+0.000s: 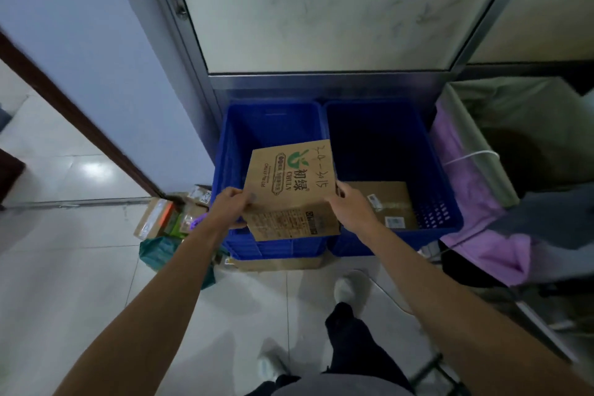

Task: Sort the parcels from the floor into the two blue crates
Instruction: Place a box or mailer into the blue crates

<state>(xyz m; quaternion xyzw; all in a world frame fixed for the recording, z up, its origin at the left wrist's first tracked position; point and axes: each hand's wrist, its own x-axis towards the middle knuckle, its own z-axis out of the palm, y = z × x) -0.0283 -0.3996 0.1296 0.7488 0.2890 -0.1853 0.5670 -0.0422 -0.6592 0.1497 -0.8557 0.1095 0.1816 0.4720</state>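
Above the left crate (225, 151) and the right crate (445, 199), two blue bins standing side by side, a brown cardboard box (289, 190) hangs between both hands. The left hand (229, 206) grips its left edge and the right hand (348, 206) grips its right edge. The fingers (341, 187) on each side are curled round the cardboard, so both hands are full and neither is free.

The box is tilted with its printed face toward the camera, and it spans left to right from hand to hand. Most of it sits over the near part of the left crate, with its right edge at the wall the crates share. The right crate lies just past the right hand and already holds one flat parcel (390, 202). The box hides much of the left crate's bottom.

A heap of parcels (170, 219) lies on the floor (80, 267) left of the crates, nearer the left hand.

The coming move looks short: straight down for the left crate, or a small shift right for the other.
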